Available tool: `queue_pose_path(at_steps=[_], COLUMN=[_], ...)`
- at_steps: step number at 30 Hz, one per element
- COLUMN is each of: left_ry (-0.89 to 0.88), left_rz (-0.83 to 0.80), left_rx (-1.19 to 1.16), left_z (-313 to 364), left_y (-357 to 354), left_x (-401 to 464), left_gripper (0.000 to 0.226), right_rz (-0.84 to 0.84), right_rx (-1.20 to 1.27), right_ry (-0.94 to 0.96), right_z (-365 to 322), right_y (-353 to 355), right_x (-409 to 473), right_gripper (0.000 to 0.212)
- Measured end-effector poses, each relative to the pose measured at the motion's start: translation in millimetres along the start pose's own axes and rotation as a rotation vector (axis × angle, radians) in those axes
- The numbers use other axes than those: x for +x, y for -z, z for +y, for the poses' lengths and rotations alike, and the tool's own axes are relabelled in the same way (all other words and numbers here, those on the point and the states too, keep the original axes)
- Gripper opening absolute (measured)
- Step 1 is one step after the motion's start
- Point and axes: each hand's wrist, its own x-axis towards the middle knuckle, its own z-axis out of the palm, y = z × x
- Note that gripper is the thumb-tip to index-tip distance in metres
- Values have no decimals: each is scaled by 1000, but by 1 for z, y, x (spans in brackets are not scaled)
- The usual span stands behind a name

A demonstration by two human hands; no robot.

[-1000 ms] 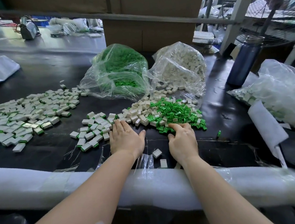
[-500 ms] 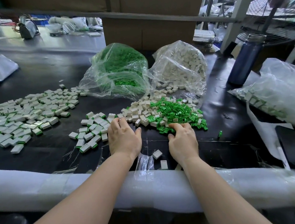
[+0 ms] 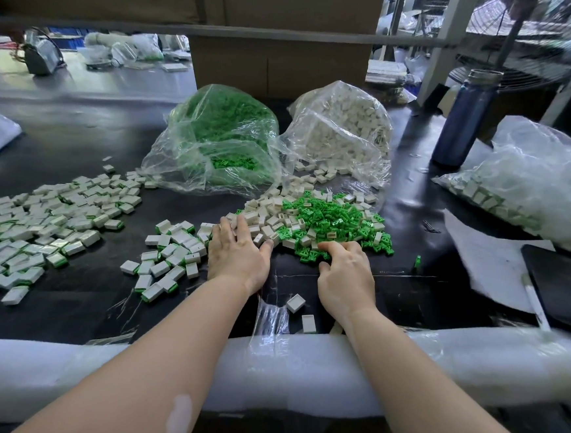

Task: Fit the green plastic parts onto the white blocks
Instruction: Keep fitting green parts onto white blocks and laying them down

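Observation:
A loose heap of green plastic parts (image 3: 332, 217) lies mid-table, mixed with white blocks (image 3: 267, 214) on its left side. My left hand (image 3: 237, 251) lies flat, fingers stretched onto the white blocks at the heap's left edge. My right hand (image 3: 345, 273) is at the heap's near edge with fingers curled down among the green parts; whether it holds one is hidden. Two single white blocks (image 3: 296, 302) lie between my wrists.
Assembled white-and-green blocks (image 3: 39, 232) cover the left of the table, a smaller group (image 3: 167, 256) beside my left hand. Bags of green parts (image 3: 223, 135) and white blocks (image 3: 342, 126) stand behind. A blue bottle (image 3: 461, 124), another bag (image 3: 530, 176) and a white foam edge (image 3: 289, 369).
My left hand has slid forward and right onto the white blocks. My right hand has stayed at the green heap's near edge, its fingers curling a little more.

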Motion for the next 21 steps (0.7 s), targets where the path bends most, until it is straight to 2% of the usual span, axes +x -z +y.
queue_pose_path(at_steps=[5,10,17,21], left_ry=[4,-54,-160,-100], left_rz=[-21,32,117,146], left_rx=[116,118,-48,-164], left_z=[0,-3,-4,-4], left_y=[1,1,-8,-5], left_x=[7,8,-8,-8], left_gripper=[67,61,49,49], right_rz=[2,5,18,20], right_rx=[6,15,23,38], right_ry=[0,0,-12,-12], right_z=[0,1,0,0], right_y=[-1,-2,-2,-2], right_x=[1,1,1,0], right_gripper=[38,38,38,38])
